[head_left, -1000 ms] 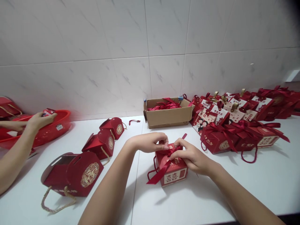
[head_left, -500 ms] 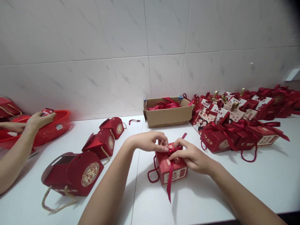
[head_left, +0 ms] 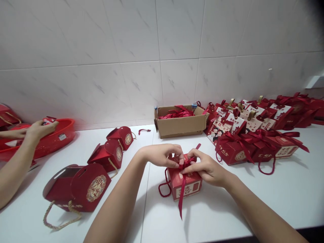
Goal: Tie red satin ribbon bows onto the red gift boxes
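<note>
A small red gift box (head_left: 186,186) stands on the white table in front of me, a dark red cord handle (head_left: 164,189) drooping at its left side. Across its top runs a red satin ribbon (head_left: 181,199), one tail hanging down the front and another poking up behind. My left hand (head_left: 165,156) pinches the ribbon at the knot from the left. From the right, my right hand (head_left: 206,168) grips the ribbon's loop between thumb and fingers. The knot itself is partly covered by my fingertips.
Several red boxes (head_left: 78,189) with rope handles line the left. Behind, a cardboard box (head_left: 182,126) holds red ribbons. Ribboned gift boxes (head_left: 236,148) crowd the right. At far left, another person's hand (head_left: 37,131) holds a small red packet over a red basin (head_left: 57,141).
My left fingers have shifted slightly right and down, closer to the knot. The other person's hand has moved a little left over the basin.
</note>
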The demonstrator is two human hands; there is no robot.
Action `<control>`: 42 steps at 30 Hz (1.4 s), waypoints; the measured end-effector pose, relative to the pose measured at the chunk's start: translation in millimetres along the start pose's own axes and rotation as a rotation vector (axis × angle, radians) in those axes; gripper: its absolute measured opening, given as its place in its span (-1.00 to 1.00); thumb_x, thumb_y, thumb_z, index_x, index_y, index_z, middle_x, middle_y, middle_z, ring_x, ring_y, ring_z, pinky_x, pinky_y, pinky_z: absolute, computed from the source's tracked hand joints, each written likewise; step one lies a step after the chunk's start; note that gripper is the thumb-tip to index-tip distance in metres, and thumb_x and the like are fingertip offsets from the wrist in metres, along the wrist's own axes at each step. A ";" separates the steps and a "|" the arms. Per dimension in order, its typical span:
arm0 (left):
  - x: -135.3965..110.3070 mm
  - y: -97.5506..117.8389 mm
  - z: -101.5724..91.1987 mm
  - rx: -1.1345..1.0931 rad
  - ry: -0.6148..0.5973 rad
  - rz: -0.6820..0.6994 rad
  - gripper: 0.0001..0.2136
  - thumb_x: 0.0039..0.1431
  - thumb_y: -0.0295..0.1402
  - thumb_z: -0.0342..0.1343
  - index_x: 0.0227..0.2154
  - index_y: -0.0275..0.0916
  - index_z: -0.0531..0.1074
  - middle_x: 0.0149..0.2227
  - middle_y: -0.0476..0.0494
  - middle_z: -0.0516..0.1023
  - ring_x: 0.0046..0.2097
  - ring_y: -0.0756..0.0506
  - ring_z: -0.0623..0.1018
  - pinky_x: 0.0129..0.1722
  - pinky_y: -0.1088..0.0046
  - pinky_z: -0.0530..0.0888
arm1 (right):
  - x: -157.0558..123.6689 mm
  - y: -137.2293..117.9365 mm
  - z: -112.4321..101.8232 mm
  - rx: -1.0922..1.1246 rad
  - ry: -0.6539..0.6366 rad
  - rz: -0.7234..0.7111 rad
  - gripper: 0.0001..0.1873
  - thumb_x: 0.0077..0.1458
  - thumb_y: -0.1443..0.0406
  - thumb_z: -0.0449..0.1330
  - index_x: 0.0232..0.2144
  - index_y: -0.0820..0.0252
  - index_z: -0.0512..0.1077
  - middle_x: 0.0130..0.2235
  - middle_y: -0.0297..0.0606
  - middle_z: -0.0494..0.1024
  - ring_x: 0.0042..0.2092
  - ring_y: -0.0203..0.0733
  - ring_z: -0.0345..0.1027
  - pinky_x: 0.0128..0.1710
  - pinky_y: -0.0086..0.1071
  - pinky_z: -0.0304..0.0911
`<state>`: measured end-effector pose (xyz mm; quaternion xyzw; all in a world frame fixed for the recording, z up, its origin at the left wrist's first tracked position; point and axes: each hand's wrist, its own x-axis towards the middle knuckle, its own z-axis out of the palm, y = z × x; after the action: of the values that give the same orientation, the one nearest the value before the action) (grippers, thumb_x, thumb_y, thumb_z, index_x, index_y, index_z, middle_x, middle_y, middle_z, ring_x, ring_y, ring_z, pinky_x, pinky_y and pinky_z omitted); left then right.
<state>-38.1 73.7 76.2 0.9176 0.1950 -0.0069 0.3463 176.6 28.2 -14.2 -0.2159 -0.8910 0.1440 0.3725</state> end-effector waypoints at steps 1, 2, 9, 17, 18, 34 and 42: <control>0.0 -0.1 0.5 0.004 -0.009 -0.015 -0.89 0.07 -0.40 0.11 -0.32 -0.26 0.43 -0.23 -0.08 0.33 -0.30 0.02 0.37 -0.24 0.48 0.37 | -0.1 0.2 0.1 0.000 0.000 0.002 -0.47 -0.03 0.60 -0.04 -0.18 0.05 0.53 -0.23 -0.19 0.29 -0.18 -0.22 0.26 -0.20 -0.30 0.33; -0.1 -0.4 0.9 0.006 -0.015 -0.031 -0.89 0.06 -0.38 0.12 -0.33 -0.26 0.42 -0.23 -0.08 0.33 -0.30 0.02 0.36 -0.25 0.48 0.37 | -0.2 0.5 0.1 0.000 -0.001 0.004 -0.48 -0.02 0.59 -0.03 -0.18 0.04 0.53 -0.23 -0.19 0.29 -0.19 -0.22 0.26 -0.21 -0.30 0.33; 0.7 -2.6 0.6 0.009 -0.004 -0.031 -0.86 0.13 -0.29 0.07 -0.36 -0.25 0.43 -0.28 -0.06 0.32 -0.25 0.00 0.37 -0.18 0.47 0.34 | -1.1 1.0 -0.2 0.006 -0.010 0.010 -0.46 -0.02 0.60 -0.04 -0.17 0.02 0.52 -0.22 -0.19 0.30 -0.18 -0.22 0.27 -0.20 -0.30 0.32; 3.1 -2.4 -2.2 0.007 0.054 -0.031 -0.88 0.10 -0.33 0.10 -0.38 -0.26 0.48 -0.33 -0.06 0.37 -0.27 0.00 0.36 -0.22 0.49 0.32 | -1.1 1.7 0.0 -0.018 -0.022 0.022 -0.46 0.00 0.59 -0.04 -0.16 0.01 0.52 -0.22 -0.19 0.28 -0.19 -0.23 0.26 -0.21 -0.31 0.32; 2.1 -2.3 -2.2 0.009 0.031 -0.038 -0.87 0.12 -0.33 0.07 -0.38 -0.26 0.46 -0.32 -0.06 0.37 -0.27 0.00 0.36 -0.22 0.48 0.32 | -1.4 2.1 0.2 -0.013 -0.024 0.024 -0.47 0.01 0.59 -0.04 -0.15 0.00 0.52 -0.22 -0.19 0.28 -0.18 -0.23 0.26 -0.21 -0.31 0.32; -1.9 -7.2 -2.8 0.082 0.020 -0.165 -0.79 0.10 -0.22 0.09 -0.35 -0.27 0.48 -0.29 -0.10 0.45 -0.29 -0.02 0.41 -0.28 0.47 0.34 | -2.6 3.9 1.4 0.006 -0.024 0.025 -0.42 -0.02 0.60 -0.01 -0.10 -0.03 0.49 -0.24 -0.21 0.25 -0.20 -0.23 0.24 -0.25 -0.32 0.31; -0.7 -0.6 -3.6 0.125 0.131 -0.078 -0.81 0.07 -0.24 0.11 -0.35 -0.27 0.47 -0.28 -0.10 0.44 -0.22 -0.04 0.40 -0.24 0.47 0.33 | -3.8 6.0 2.6 0.038 -0.032 0.038 -0.40 -0.03 0.62 -0.03 -0.10 -0.03 0.49 -0.20 -0.20 0.25 -0.16 -0.23 0.23 -0.17 -0.30 0.29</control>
<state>-39.4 76.1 78.6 0.9277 0.2518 0.0274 0.2742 178.7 31.2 -20.7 -0.2233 -0.8897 0.1715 0.3595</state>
